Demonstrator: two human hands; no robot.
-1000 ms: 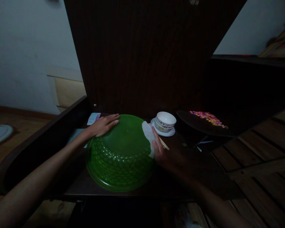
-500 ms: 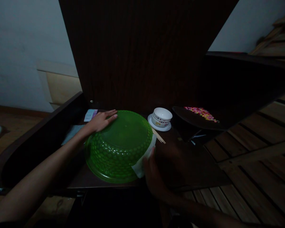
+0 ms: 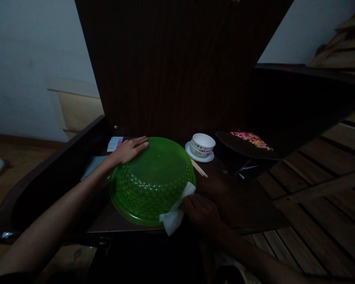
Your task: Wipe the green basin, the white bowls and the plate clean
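A green translucent plastic basin [image 3: 156, 161] lies upside down on the dark wooden desk [image 3: 239, 213], its bumpy side facing me. My left hand [image 3: 128, 150] rests on the upper left of its base, fingers stretched out. Down at the basin's right rim, my right hand [image 3: 202, 213] has its fingers closed on a white tissue [image 3: 176, 213], which touches the rim and side. Right of the basin lie several light wooden chopsticks [image 3: 199, 168]. Behind them, stacked white bowls [image 3: 203, 145] stand on a white saucer [image 3: 192, 152].
A dark angled panel with pink and yellow decoration [image 3: 251, 139] stands at the right. Left of the basin lie a white and purple packet [image 3: 114, 144] and a pale blue flat item [image 3: 94, 165]. A tall dark board [image 3: 177, 71] rises behind; a raised side edge [image 3: 56, 169] bounds the left.
My right hand has shifted slightly right and down along the basin's rim, and the tissue now hangs more loosely below it. My left hand stays on the basin.
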